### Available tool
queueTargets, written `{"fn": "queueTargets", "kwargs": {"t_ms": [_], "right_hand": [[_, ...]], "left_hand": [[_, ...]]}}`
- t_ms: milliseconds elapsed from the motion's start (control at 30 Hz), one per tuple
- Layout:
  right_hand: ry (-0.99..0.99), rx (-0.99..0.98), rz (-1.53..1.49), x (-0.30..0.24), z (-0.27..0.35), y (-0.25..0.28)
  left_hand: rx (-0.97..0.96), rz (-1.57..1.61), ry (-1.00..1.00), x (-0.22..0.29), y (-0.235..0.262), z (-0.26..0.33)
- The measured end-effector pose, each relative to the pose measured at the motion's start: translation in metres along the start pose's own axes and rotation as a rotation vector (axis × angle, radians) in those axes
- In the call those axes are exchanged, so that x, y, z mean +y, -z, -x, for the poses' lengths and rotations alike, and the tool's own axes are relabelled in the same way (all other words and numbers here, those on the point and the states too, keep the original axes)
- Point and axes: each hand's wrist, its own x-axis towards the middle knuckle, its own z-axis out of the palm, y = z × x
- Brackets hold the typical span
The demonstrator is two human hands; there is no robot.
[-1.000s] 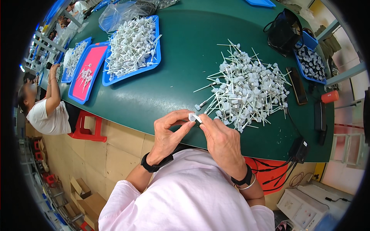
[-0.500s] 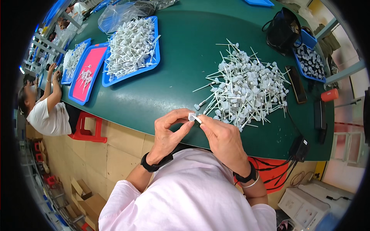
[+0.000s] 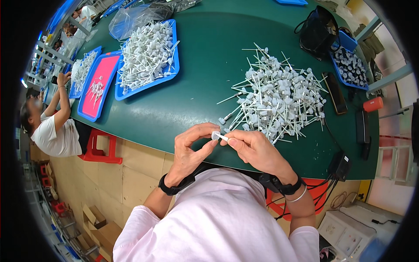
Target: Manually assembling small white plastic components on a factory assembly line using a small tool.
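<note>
Just over the table's near edge, my left hand (image 3: 188, 147) pinches the round head of a small white plastic piece (image 3: 215, 136) between thumb and fingertips. My right hand (image 3: 258, 150) grips the thin white stem of the same piece, which points to the right. Beyond my right hand spreads a loose pile of white-headed, thin-stemmed pieces (image 3: 279, 98). A few of them lie at the pile's left edge, near my fingertips.
A blue tray (image 3: 146, 85) heaped with similar pieces stands far left, beside a pink-lined tray (image 3: 89, 94) holding several. Along the right are a phone (image 3: 334, 93), a black bag (image 3: 318, 32), another blue tray (image 3: 358, 86) and a cabled black box (image 3: 339, 167). A co-worker (image 3: 59, 129) sits left.
My right hand has turned and its wrist has swung out to the right. More of the piece's stem shows between the hands. My left hand has hardly moved. The co-worker's arms have shifted.
</note>
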Motion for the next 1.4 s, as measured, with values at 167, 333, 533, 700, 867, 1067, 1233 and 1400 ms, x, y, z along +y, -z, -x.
{"fn": "queueTargets", "kwargs": {"t_ms": [167, 333, 533, 700, 867, 1067, 1233, 1400], "right_hand": [[-0.108, -0.141, -0.18, 0.001, -0.004, 0.006], [-0.134, -0.196, -0.284, -0.003, -0.004, 0.008], [-0.102, -0.154, -0.177, -0.001, -0.005, 0.004], [0.041, -0.023, 0.062, 0.0, -0.003, -0.003], [-0.067, -0.108, -0.012, -0.001, -0.002, 0.0], [-0.161, -0.197, -0.156, -0.001, -0.002, 0.001], [-0.081, -0.057, 0.108, -0.014, 0.004, -0.001], [0.199, 0.242, 0.389, -0.015, 0.016, -0.018]], "left_hand": [[-0.019, -0.043, -0.013, 0.001, 0.003, 0.0], [-0.029, -0.052, -0.015, 0.002, 0.005, -0.002], [-0.04, -0.022, 0.005, 0.002, 0.006, -0.001], [-0.068, -0.061, -0.014, 0.002, 0.009, 0.0], [-0.052, -0.156, -0.055, 0.006, 0.006, 0.0], [-0.022, -0.257, -0.119, 0.006, 0.004, 0.004], [0.026, 0.094, 0.124, 0.004, 0.0, 0.007], [0.062, 0.174, 0.136, 0.001, -0.002, 0.007]]}}
